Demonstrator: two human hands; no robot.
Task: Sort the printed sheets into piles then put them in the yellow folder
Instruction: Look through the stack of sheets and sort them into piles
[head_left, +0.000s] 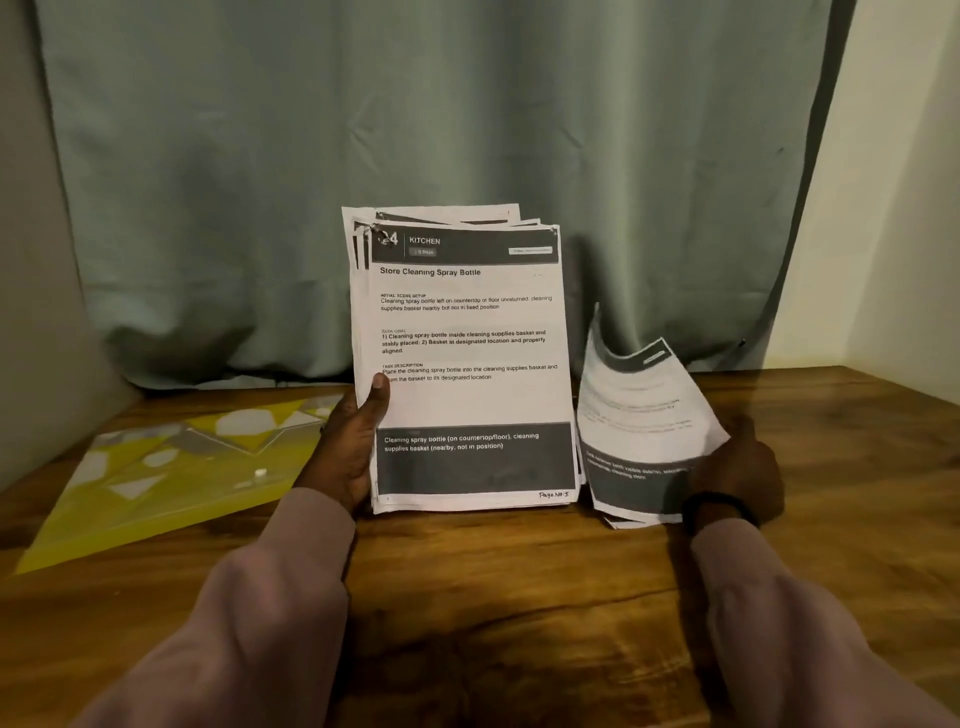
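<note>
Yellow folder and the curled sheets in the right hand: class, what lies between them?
In the head view, the left hand gripping the upright stack of sheets.

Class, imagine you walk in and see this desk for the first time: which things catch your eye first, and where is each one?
First comes the stack of printed sheets held upright at the centre, gripped at its left edge by the left hand, its top page headed "Kitchen". Just to its right, the right hand holds a smaller, curling bundle of sheets, blurred. The yellow folder lies flat on the wooden table at the left.
</note>
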